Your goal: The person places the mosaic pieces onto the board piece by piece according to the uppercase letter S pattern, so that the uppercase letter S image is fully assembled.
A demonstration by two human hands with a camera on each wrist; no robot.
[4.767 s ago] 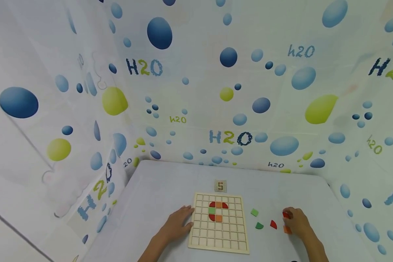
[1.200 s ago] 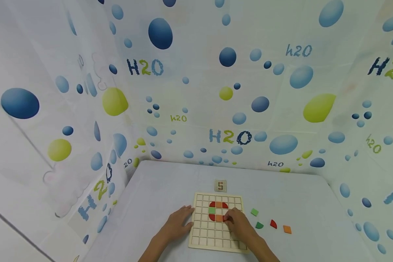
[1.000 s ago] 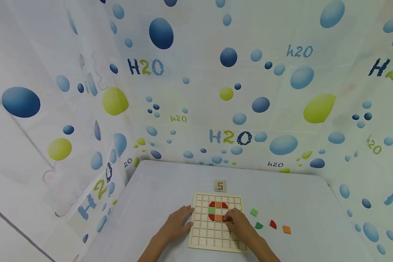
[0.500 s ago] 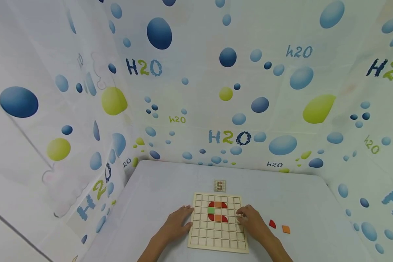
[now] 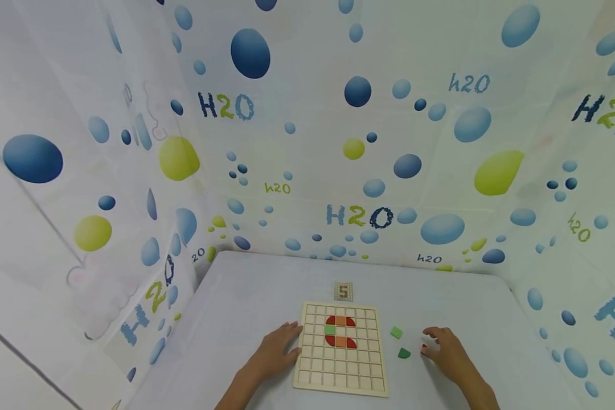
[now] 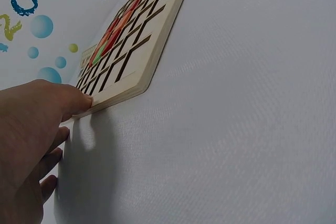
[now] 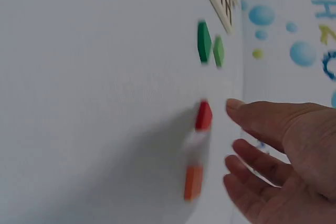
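Observation:
A wooden grid board (image 5: 341, 367) lies on the table, with red, orange and light green pieces set in its upper cells. Against its left edge rests my left hand (image 5: 275, 351); in the left wrist view the thumb (image 6: 73, 99) touches the board's rim. My right hand (image 5: 450, 354) is right of the board, thumb and fingers parted, over a red quarter-round piece (image 7: 203, 116). The right wrist view shows a gap between the fingertips and that piece. Beside it lies an orange square piece (image 7: 193, 183), hidden by the hand in the head view.
Between the board and my right hand lie a light green square (image 5: 397, 332) and a dark green quarter-round piece (image 5: 404, 353). Behind the board is a small card (image 5: 343, 291) with a gridded S-like figure. A patterned curtain (image 5: 307, 171) closes off the table's far side.
My right hand carried a red piece from the right onto the board, let go of it beside the lower orange one, then moved back right to the loose pieces. The left hand stayed put.

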